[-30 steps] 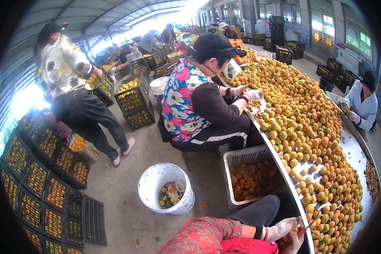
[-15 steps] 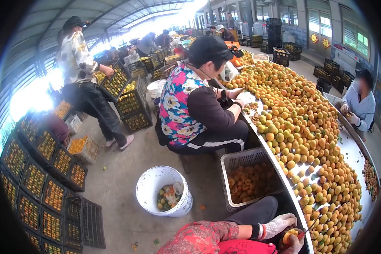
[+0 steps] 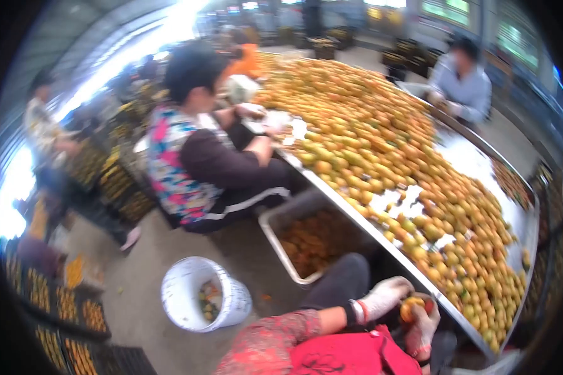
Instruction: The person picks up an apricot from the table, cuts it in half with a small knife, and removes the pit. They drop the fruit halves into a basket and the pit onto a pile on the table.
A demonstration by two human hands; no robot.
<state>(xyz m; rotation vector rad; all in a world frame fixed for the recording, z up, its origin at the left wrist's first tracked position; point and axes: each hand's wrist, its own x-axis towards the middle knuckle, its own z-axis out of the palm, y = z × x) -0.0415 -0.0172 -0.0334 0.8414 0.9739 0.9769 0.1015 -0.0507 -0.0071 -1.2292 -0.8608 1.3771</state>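
Note:
My left hand (image 3: 385,299), in a whitish glove with a dark band at the wrist, reaches in from the left with its fingers bent together. Whatever is in those fingers is hidden by blur. Close against it, my right hand (image 3: 423,330), also gloved, is closed round an orange apricot (image 3: 410,309) that looks cut. A small reddish patch shows beside the fruit, too smeared to name. Both hands are above my lap, at the near side of a metal-edged table (image 3: 441,299) heaped with apricots (image 3: 356,144).
A crate of orange fruit pieces (image 3: 316,244) stands under the table edge. Left of it is a white bucket (image 3: 234,306) with scraps inside. A co-worker in a floral vest (image 3: 169,169) sits alongside; another person (image 3: 463,84) is across the table. Stacked black crates (image 3: 69,306) line the left.
The view has swung right and blurred, so the scene sits further left. My hands remain close together around the apricot. The thin dark blade seen earlier beside my right hand no longer shows clearly.

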